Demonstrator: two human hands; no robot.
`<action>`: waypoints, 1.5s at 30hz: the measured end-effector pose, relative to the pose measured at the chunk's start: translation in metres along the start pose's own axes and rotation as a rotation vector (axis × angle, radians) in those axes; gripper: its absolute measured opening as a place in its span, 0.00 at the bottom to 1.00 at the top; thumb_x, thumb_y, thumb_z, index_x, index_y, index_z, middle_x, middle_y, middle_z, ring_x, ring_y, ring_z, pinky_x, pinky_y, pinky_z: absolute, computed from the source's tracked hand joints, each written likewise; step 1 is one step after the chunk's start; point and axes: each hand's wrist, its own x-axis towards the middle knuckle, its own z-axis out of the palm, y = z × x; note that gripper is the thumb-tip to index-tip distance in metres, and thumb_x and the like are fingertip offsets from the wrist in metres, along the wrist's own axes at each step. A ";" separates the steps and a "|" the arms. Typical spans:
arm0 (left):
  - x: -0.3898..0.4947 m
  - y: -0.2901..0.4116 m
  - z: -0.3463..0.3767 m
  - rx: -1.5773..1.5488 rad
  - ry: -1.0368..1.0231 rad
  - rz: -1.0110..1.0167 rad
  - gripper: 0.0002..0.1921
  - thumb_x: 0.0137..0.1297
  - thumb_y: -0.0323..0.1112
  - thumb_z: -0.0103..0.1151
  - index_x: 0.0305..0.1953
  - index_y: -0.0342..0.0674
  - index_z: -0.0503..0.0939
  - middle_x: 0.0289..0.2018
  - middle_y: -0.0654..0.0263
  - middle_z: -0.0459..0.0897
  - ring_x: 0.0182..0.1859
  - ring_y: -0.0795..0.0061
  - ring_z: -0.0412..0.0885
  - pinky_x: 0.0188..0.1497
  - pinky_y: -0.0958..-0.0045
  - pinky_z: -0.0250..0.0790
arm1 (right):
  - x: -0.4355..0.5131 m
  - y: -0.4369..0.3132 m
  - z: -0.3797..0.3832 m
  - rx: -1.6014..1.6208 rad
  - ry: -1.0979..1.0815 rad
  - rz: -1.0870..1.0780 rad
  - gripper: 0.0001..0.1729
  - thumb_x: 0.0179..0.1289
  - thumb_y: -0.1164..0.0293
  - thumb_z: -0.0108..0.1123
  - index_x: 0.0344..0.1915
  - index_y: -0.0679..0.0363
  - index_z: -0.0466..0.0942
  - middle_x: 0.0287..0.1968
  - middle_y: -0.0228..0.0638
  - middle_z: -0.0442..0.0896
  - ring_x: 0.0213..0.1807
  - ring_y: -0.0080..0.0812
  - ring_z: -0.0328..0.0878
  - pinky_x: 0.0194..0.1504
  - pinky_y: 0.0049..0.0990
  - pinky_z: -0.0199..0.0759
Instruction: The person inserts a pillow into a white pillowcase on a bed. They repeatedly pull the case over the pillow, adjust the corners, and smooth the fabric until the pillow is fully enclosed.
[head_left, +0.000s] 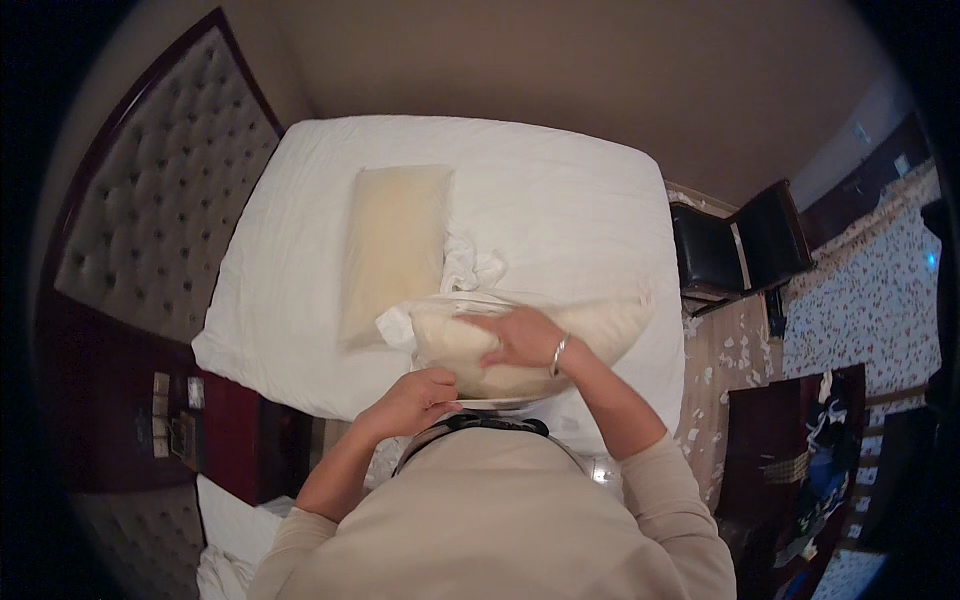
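Note:
A cream pillow (600, 330), partly in a white pillowcase (397, 328), lies at the near side of the bed, close against my body. My left hand (416, 400) pinches the pillowcase's near edge by the pillow's lower left corner. My right hand (529, 337), with a silver bangle at the wrist, rests on top of the pillow with its fingers apart. Farther off, to the left, a second cream pillow (397, 240) lies flat. A crumpled white cloth (471, 264) sits between the two pillows. Motion blurs the near pillow's right end.
The white-sheeted bed (555, 195) stands against a tufted headboard (172, 180) on the left. A black chair (739, 244) is at its right end. White scraps litter the floor (724, 367). A dark table (757, 442) with assorted items stands lower right, and a dark red nightstand (229, 435) lower left.

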 end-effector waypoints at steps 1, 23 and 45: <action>-0.005 -0.003 0.004 -0.007 0.008 -0.021 0.08 0.61 0.27 0.64 0.29 0.34 0.75 0.30 0.59 0.73 0.36 0.54 0.74 0.37 0.58 0.68 | -0.006 -0.002 0.014 0.018 0.000 -0.014 0.46 0.55 0.52 0.71 0.74 0.38 0.63 0.46 0.47 0.85 0.47 0.48 0.82 0.49 0.42 0.74; 0.043 -0.135 0.039 -0.370 0.094 -0.341 0.10 0.64 0.20 0.53 0.45 0.33 0.81 0.39 0.61 0.87 0.40 0.76 0.83 0.47 0.73 0.74 | -0.066 0.016 0.078 0.823 0.219 0.032 0.29 0.56 0.82 0.70 0.60 0.60 0.79 0.57 0.35 0.85 0.56 0.23 0.80 0.60 0.24 0.74; 0.057 -0.158 0.090 -1.671 1.012 -0.904 0.25 0.64 0.50 0.57 0.49 0.34 0.68 0.49 0.47 0.75 0.47 0.53 0.76 0.54 0.52 0.73 | -0.069 0.011 0.081 0.724 0.306 -0.047 0.30 0.53 0.76 0.74 0.58 0.51 0.81 0.53 0.36 0.87 0.49 0.34 0.85 0.52 0.28 0.77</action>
